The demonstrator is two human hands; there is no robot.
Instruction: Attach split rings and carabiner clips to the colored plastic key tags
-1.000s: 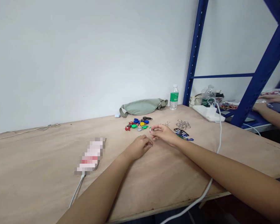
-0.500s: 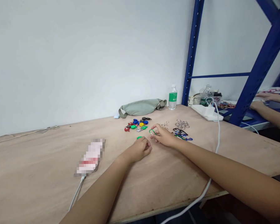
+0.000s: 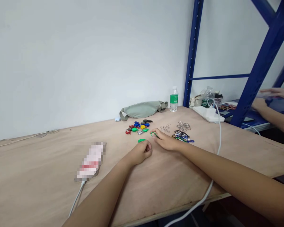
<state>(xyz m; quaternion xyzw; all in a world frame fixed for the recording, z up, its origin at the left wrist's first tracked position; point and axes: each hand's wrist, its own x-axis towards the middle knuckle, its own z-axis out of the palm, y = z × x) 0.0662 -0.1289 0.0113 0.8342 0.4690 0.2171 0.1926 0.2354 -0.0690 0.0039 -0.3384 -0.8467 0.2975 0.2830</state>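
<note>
My right hand (image 3: 164,140) holds a green carabiner (image 3: 153,134) between thumb and fingers, its curved end pointing left. Just left of it, my left hand (image 3: 141,152) is curled closed near the tabletop; what its fingers hold is too small to make out. A green round piece (image 3: 141,140) shows beside the back of my left hand. Behind the hands lies a pile of coloured badge reels (image 3: 142,127) in red, green, blue, yellow and black. To the right are small metal rings (image 3: 183,126) in two groups and a cluster of carabiners (image 3: 183,136).
A grey-green waist bag (image 3: 142,109) and a water bottle (image 3: 174,99) stand by the wall. A phone (image 3: 91,160) with a cable lies at left. A white power strip (image 3: 208,114) sits near the blue rack (image 3: 257,63). Another person's hands (image 3: 260,104) are at far right.
My right hand has turned slightly and closed more around the green carabiner. My left hand stays nearly in place. The other person's hands have moved, and the view has shifted slightly.
</note>
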